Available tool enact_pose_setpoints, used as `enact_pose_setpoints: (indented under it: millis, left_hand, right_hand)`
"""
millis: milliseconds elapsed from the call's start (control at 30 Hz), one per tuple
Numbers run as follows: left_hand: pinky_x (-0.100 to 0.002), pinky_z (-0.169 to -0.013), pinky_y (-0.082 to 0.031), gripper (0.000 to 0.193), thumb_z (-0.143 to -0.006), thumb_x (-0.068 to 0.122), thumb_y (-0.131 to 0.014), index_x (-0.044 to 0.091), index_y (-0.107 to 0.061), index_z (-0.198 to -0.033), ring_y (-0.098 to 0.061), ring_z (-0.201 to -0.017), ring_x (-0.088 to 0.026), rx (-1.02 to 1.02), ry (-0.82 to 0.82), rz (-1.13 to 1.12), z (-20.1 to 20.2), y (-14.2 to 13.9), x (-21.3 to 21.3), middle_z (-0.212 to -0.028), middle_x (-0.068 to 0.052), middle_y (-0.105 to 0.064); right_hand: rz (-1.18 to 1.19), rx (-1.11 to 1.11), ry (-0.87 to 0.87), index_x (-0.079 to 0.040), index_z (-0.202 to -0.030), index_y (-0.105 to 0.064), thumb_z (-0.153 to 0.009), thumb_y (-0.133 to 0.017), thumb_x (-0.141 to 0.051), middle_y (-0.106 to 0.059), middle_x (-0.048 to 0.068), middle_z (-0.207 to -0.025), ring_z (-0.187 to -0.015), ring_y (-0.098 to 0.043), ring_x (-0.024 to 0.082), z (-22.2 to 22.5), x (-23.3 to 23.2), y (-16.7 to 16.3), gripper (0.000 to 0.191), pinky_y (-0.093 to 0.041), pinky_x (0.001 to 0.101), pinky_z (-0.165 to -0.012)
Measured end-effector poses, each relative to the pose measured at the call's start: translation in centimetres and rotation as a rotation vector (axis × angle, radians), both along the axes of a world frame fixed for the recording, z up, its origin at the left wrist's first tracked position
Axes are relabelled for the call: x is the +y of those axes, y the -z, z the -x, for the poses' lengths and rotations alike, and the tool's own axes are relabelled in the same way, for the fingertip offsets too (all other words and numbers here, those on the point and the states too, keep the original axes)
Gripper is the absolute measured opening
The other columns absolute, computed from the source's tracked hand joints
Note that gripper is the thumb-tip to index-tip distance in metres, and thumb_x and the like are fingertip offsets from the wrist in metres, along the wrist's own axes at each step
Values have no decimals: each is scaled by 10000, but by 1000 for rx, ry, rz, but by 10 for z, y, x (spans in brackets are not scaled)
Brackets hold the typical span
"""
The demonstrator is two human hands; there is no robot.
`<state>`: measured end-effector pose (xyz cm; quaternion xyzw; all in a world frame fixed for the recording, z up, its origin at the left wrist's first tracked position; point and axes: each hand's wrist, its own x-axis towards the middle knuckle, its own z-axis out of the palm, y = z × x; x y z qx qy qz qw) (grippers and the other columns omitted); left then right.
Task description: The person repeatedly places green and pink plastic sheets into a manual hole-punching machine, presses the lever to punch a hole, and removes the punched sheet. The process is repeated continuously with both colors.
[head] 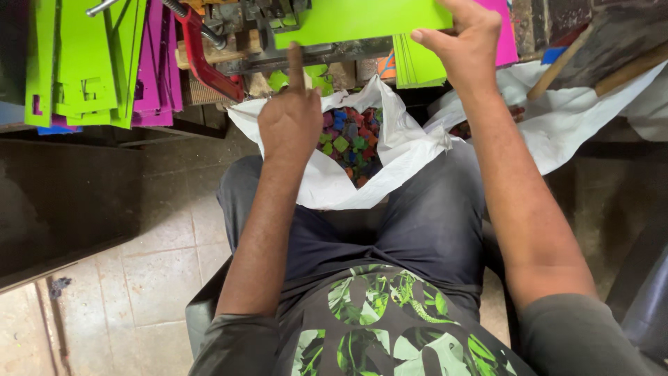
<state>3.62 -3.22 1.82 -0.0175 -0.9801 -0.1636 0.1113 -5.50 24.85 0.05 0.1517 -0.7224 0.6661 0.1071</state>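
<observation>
My right hand grips the near right edge of a bright green card sheet that lies flat in a metal punching press at the top middle. My left hand is below the sheet's left end, index finger stretched up and touching the press under the sheet, the other fingers curled. Between my knees hangs a white sack, open, with several small coloured paper offcuts inside. A pink sheet lies under my right hand, and a stack of green sheets lies to its left.
Cut green sheets and pink sheets lie piled at the top left. A red lever handle slopes down beside the press. More white sacking and wooden sticks lie at the right. A tiled floor is at the left.
</observation>
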Motion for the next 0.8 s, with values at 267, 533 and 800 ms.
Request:
enact_pose_setpoints:
  millis: [267,533,800]
  left_hand:
    - [-449,-505,-520,791,-952,219,-735,-100,-323,-1547,-676,-569,-339,24,6,39,3,-3,-15,-666,-164,-686]
    - [-483,-539,-531,768,-946,198,-738,-91,-357,-1546,-693,-620,-386,18,20,25,2,-4,-11,-730,-207,-706]
    - [-474,-574,-555,729,-973,192,-726,-97,-369,-1539,-712,-642,-389,-44,-2,3,-1,-15,-7,-724,-216,-708]
  right_hand:
    - [13,19,49,36,-1343,-679,-916,-787,96,-754,97,-1172,-1004,-765,162,-6,-27,5,444,-654,292,-883]
    - [20,48,74,36,-1290,-674,-918,-797,62,-720,92,-1179,-1031,-776,194,-6,-27,12,393,-660,317,-897]
    - [93,53,24,43,-1316,-542,-961,-768,53,-711,119,-1239,-1131,-742,198,-12,-27,13,421,-631,330,-975]
